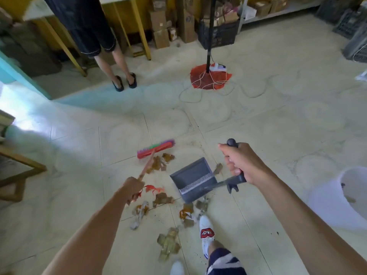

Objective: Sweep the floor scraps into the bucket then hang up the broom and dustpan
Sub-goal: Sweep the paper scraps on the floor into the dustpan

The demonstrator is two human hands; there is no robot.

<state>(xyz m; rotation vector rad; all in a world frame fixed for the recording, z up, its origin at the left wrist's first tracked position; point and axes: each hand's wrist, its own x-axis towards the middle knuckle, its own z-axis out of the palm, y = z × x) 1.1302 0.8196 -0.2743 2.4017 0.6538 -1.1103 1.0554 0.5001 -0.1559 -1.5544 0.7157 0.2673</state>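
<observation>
A: Left hand (133, 187) clenched round the red-headed, pink-bristled broom (156, 149), head set beyond the brown cardboard scraps (159, 163) — placed to drag them back, I judge.

B: Right hand (241, 163) grasps the grey plastic dustpan (191, 178), mouth tilted toward that pile. White bucket (345, 197) waits far right.

A: Writing?

B: None legible.

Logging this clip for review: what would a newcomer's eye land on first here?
Probably the red broom with purple and green bristles, mid-floor, its handle in the left hand. Right beside it, the right hand holds the grey dustpan among brown scraps; a white bucket waits at the right edge.
</observation>
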